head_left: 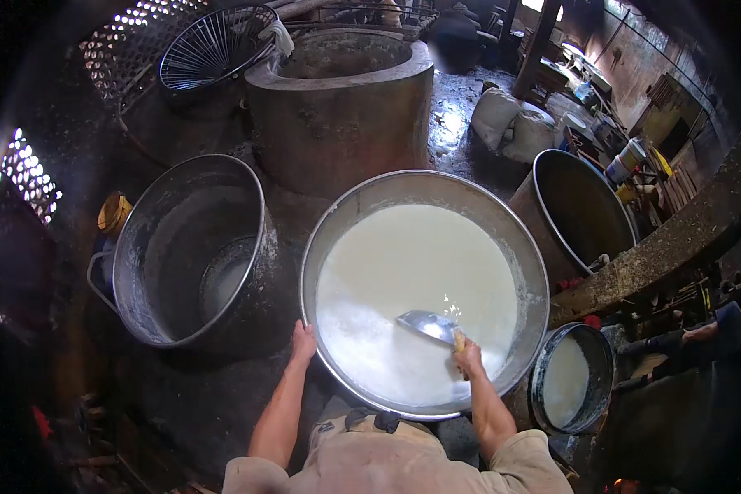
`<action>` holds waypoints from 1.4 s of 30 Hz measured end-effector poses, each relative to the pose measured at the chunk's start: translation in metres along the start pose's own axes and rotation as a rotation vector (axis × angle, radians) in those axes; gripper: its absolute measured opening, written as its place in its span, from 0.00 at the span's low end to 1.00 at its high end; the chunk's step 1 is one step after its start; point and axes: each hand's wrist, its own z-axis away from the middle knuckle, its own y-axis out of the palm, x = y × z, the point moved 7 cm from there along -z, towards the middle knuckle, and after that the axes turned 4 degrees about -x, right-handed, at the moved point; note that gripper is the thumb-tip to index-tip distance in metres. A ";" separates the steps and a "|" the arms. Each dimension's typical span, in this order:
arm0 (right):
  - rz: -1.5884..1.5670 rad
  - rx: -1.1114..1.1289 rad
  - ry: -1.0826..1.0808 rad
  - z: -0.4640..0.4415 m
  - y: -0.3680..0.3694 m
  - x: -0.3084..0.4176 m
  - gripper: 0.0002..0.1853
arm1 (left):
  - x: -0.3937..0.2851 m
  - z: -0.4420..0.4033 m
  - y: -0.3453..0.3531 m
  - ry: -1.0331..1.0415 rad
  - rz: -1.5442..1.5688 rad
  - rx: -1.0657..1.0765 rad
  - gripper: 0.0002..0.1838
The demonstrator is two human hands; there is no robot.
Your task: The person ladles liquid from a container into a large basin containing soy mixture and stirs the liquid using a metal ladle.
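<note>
A wide round metal vat [424,177] stands in front of me, holding milky white liquid [412,255] with a paler, frothy patch on the near left. My right hand [468,356] is closed around the light-coloured handle of a metal ladle [430,324]. The ladle's bowl is at the liquid's surface, right of the middle, and a few white flecks show beside it. At the vat's near-left rim, my left hand [303,342] grips the edge; its fingertips are partly hidden.
To the left stands a deep metal pot [185,239] with some whitish residue at the bottom. A round masonry stove [337,115] is behind the vat, with a slatted basket [214,49] beside it. On the right are another metal vat [580,206], a smaller bucket [566,383] of white liquid and sacks [496,115].
</note>
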 end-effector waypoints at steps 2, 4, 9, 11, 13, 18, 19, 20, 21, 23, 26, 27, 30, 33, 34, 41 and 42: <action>-0.021 0.022 -0.021 0.015 0.027 0.005 0.18 | 0.006 -0.005 0.001 -0.021 -0.008 0.039 0.17; -0.015 0.057 0.019 0.036 0.042 0.025 0.20 | 0.017 -0.016 0.009 0.064 -0.020 0.065 0.18; -0.041 0.170 0.066 0.089 0.069 0.073 0.24 | -0.002 -0.010 -0.002 0.041 0.038 0.251 0.22; -0.059 0.200 0.070 0.108 0.070 0.101 0.28 | 0.007 -0.017 0.007 0.031 0.063 0.290 0.23; -0.089 0.221 0.068 0.122 0.067 0.122 0.29 | 0.015 -0.022 0.014 0.020 0.048 0.328 0.26; -0.140 0.332 0.071 0.125 0.024 0.190 0.30 | -0.002 -0.018 0.002 0.034 -0.053 0.389 0.27; -0.125 0.332 0.031 0.120 0.007 0.213 0.30 | -0.004 -0.018 0.001 0.043 -0.053 0.409 0.28; -0.109 0.332 -0.008 0.110 -0.005 0.235 0.29 | 0.000 -0.020 0.005 0.040 -0.053 0.411 0.28; -0.096 0.315 -0.059 0.095 -0.011 0.252 0.29 | 0.006 -0.023 0.010 0.065 -0.043 0.381 0.27; -0.037 0.216 -0.169 0.059 -0.017 0.287 0.28 | 0.011 -0.025 0.012 0.104 -0.035 0.332 0.27; 0.103 -0.107 -0.372 0.002 0.015 0.317 0.25 | 0.004 -0.023 0.006 0.061 -0.045 0.382 0.26; 0.102 -0.108 -0.373 -0.012 0.027 0.318 0.25 | 0.001 -0.021 0.002 0.062 -0.044 0.381 0.26; 0.298 -0.007 -0.303 -0.047 0.064 0.305 0.20 | -0.002 -0.019 -0.001 0.057 -0.056 0.387 0.26; 0.359 0.090 -0.278 -0.054 0.087 0.264 0.14 | -0.001 -0.022 0.004 0.059 -0.058 0.357 0.23; 0.375 0.092 -0.270 -0.052 0.092 0.249 0.12 | -0.001 -0.021 0.003 0.052 -0.062 0.359 0.23; 0.413 0.106 -0.188 -0.012 0.083 0.154 0.12 | 0.009 -0.022 0.011 0.033 -0.079 0.309 0.23; 0.416 0.116 -0.197 -0.006 0.080 0.140 0.13 | 0.006 -0.020 0.008 0.028 -0.066 0.272 0.23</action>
